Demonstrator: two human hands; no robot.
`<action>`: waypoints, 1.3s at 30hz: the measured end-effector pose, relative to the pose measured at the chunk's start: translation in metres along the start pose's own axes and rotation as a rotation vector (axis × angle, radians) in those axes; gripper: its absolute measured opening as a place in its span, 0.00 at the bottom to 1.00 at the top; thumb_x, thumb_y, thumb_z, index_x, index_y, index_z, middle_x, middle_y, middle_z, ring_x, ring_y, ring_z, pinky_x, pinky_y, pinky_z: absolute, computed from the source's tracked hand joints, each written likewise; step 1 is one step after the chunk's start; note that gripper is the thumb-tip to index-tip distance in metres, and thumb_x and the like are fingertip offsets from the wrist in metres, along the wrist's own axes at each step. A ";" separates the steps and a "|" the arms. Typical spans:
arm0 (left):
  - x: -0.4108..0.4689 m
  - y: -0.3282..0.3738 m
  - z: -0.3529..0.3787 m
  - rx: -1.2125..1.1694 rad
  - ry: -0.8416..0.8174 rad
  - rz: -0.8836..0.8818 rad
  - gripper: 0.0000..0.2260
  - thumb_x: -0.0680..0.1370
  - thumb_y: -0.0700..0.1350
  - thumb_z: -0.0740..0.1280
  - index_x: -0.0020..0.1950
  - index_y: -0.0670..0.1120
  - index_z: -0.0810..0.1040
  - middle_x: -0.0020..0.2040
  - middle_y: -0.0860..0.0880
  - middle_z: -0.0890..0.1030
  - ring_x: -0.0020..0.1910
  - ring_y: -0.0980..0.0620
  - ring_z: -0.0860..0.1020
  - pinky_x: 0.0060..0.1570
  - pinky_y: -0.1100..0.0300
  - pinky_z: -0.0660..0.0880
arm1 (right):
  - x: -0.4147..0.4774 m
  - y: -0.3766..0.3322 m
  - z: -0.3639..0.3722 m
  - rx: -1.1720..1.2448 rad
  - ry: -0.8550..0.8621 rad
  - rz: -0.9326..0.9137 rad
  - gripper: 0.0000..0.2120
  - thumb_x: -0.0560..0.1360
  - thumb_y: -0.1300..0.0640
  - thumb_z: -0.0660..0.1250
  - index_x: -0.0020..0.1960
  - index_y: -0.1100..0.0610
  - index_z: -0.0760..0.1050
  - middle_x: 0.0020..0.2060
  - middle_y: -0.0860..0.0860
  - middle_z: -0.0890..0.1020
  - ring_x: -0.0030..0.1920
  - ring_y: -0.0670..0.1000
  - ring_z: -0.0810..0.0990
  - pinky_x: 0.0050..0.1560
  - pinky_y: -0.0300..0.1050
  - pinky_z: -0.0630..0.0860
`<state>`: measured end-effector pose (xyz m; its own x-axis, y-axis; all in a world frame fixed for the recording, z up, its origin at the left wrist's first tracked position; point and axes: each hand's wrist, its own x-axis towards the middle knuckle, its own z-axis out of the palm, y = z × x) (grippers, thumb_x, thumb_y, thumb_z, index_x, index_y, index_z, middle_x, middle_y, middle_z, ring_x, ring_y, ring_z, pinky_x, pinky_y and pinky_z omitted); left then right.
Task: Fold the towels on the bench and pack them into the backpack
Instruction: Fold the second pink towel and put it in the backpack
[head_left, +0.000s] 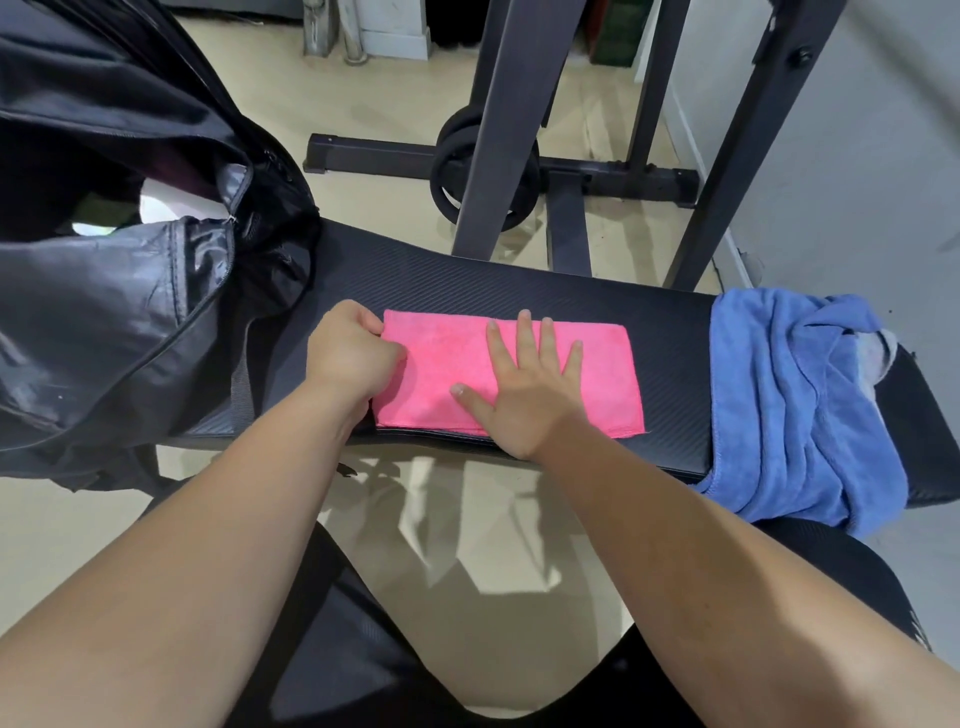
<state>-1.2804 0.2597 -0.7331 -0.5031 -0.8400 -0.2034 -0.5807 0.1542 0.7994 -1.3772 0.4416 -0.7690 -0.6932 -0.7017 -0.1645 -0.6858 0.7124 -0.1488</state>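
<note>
1. A black metal rack (506, 130) stands on the pale floor (363, 104), its posts rising out of view at the top.
2. Two black weight plates (467, 171) hang low beside the left post of the rack.
3. A black base bar (374, 156) lies flat on the floor, going left from the plates.
4. Shiny chrome legs (332, 31) stand at the far edge of the floor.
5. A grey wall (857, 156) closes the right edge of the floor.
</note>
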 end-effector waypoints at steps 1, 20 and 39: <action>-0.003 0.000 -0.001 -0.078 0.004 -0.002 0.13 0.69 0.36 0.73 0.42 0.50 0.72 0.40 0.50 0.78 0.39 0.49 0.76 0.39 0.51 0.74 | -0.002 -0.001 0.000 0.003 0.001 0.007 0.44 0.74 0.23 0.39 0.82 0.46 0.36 0.80 0.56 0.35 0.79 0.60 0.31 0.74 0.70 0.33; -0.078 0.127 0.099 -0.036 -0.189 0.638 0.14 0.75 0.40 0.69 0.38 0.48 0.64 0.35 0.45 0.78 0.32 0.50 0.73 0.38 0.52 0.74 | -0.031 0.105 -0.051 1.310 0.355 0.535 0.13 0.84 0.45 0.57 0.49 0.50 0.75 0.46 0.54 0.84 0.45 0.53 0.83 0.52 0.52 0.79; -0.086 0.068 0.109 0.593 -0.151 0.721 0.29 0.78 0.60 0.61 0.75 0.47 0.68 0.79 0.45 0.64 0.77 0.41 0.62 0.74 0.38 0.59 | -0.035 0.113 -0.032 1.160 0.433 0.295 0.14 0.73 0.63 0.68 0.48 0.43 0.76 0.36 0.53 0.81 0.34 0.46 0.76 0.40 0.44 0.76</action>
<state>-1.3458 0.3992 -0.7229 -0.9213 -0.3686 0.1236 -0.3067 0.8844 0.3518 -1.4377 0.5465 -0.7492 -0.9514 -0.3057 -0.0385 -0.0504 0.2778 -0.9593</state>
